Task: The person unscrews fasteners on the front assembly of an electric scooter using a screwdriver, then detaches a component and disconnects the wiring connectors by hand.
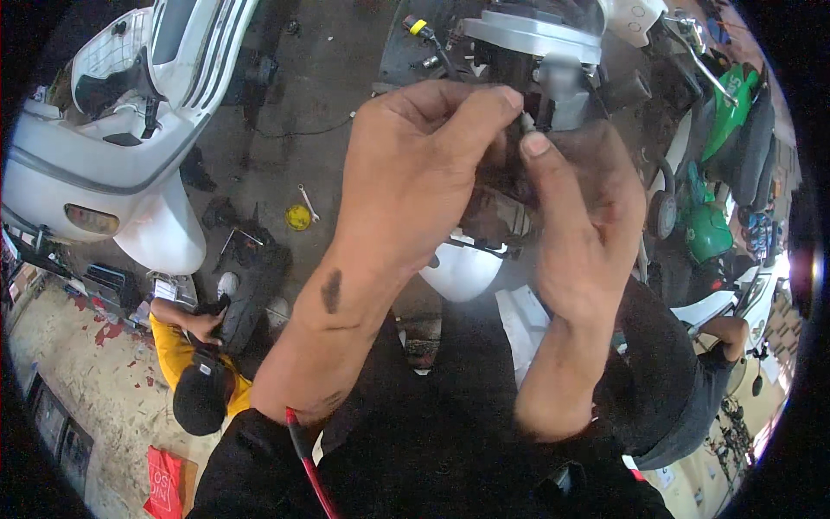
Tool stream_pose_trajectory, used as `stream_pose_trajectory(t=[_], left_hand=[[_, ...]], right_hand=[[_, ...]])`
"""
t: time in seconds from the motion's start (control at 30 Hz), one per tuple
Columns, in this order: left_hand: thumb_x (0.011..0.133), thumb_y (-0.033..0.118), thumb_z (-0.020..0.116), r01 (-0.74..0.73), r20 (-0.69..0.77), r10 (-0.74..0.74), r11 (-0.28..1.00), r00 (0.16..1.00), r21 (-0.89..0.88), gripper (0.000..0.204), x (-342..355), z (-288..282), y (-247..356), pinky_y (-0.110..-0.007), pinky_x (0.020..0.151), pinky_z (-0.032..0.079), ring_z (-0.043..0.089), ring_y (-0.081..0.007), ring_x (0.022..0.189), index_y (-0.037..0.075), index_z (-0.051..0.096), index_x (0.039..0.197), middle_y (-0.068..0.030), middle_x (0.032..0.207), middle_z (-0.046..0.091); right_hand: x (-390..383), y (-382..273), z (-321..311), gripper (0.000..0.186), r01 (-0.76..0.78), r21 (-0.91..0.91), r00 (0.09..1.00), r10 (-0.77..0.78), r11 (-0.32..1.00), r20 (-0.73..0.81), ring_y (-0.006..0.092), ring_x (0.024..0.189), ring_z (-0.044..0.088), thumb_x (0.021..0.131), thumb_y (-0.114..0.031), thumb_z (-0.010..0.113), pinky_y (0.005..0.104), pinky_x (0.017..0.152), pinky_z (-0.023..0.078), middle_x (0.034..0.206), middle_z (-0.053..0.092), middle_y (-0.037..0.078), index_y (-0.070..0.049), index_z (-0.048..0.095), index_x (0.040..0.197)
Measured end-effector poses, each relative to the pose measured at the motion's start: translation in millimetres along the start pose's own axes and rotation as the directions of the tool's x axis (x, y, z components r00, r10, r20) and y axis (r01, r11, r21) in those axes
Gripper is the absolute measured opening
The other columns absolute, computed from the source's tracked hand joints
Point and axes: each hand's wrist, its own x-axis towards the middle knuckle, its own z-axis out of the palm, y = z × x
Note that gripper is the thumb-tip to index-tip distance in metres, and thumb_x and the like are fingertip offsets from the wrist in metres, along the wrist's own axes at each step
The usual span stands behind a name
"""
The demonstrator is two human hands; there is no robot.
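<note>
Both of my hands are raised in front of an opened-up scooter front. My left hand [419,164] is closed, its thumb and forefinger pinched together. My right hand [588,203] faces it, thumb and fingers bent inward. Between the two sets of fingertips shows a small pale piece [527,124], too small and partly covered to name. Just beyond the fingers is a rounded lamp-like unit [532,39] with a whitish rim. A blurred grey part [564,91] stands close to my right fingertips. Beside my left forearm runs a red and black cable [307,471].
A white scooter [104,186] stands at the left. On the dark floor lie a wrench [309,201] and a round yellow piece [297,217]. A person in a yellow shirt [180,350] sits at lower left, another person [679,381] at right. Green helmet-like item [709,233] sits far right.
</note>
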Motion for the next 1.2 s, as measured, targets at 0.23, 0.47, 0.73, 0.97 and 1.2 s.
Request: stream_pose_trajectory(t=[0.23,0.47,0.73,0.97,1.2], left_hand=[[0.089,0.017,0.069,-0.237,-0.185,0.262,0.961,0.947,0.143,0.022,-7,16,-9,-0.02,0.059,0.048,0.06,-0.0059,0.066,-0.005,0.069,0.092,-0.0047,0.076,0.068],[0.088,0.016,0.071,-0.361,-0.174,0.4,0.907,0.9,0.215,0.022,-4,17,-22,-0.021,0.062,0.049,0.06,-0.0059,0.069,-0.005,0.068,0.094,-0.0046,0.079,0.069],[0.09,0.016,0.068,-0.346,-0.225,0.361,0.932,0.905,0.103,0.021,-3,17,-23,-0.021,0.065,0.049,0.061,-0.0074,0.073,-0.004,0.068,0.096,-0.0052,0.083,0.069],[0.089,0.015,0.069,-0.284,-0.208,0.293,0.956,0.933,0.074,0.02,-1,17,-20,-0.021,0.063,0.049,0.061,-0.0072,0.071,-0.004,0.069,0.096,-0.0048,0.083,0.069],[0.086,0.012,0.071,-0.359,-0.055,0.396,0.875,0.916,0.326,0.018,4,1,-8,-0.021,0.062,0.049,0.061,-0.0067,0.069,-0.004,0.069,0.093,-0.0051,0.079,0.069]], right_hand=[[2,-8,0,0.009,-0.083,-0.021,0.997,0.083,0.996,-0.004,0.006,0.074,0.055,0.089,-0.007,0.065,0.0208,0.067,0.043,0.081,0.063,0.002,0.0,0.059,0.09],[3,6,0,0.01,0.039,0.022,0.999,-0.039,0.999,-0.019,0.0086,0.075,0.057,0.089,-0.004,0.064,0.0213,0.068,0.046,0.087,0.065,0.005,0.002,0.059,0.094],[9,5,0,0.008,0.067,-0.036,0.996,-0.065,0.997,0.058,0.0081,0.077,0.057,0.09,-0.004,0.063,0.0221,0.071,0.046,0.086,0.064,0.004,0.002,0.059,0.093],[9,0,-1,0.006,0.004,0.079,0.999,-0.007,0.997,0.035,0.0054,0.071,0.053,0.089,-0.005,0.064,0.0202,0.064,0.041,0.079,0.062,0.001,-0.001,0.06,0.09],[6,-6,0,0.008,-0.092,-0.016,0.996,0.092,0.996,-0.004,0.0027,0.059,0.046,0.088,-0.009,0.065,0.0187,0.05,0.032,0.072,0.058,-0.003,-0.003,0.06,0.088]])
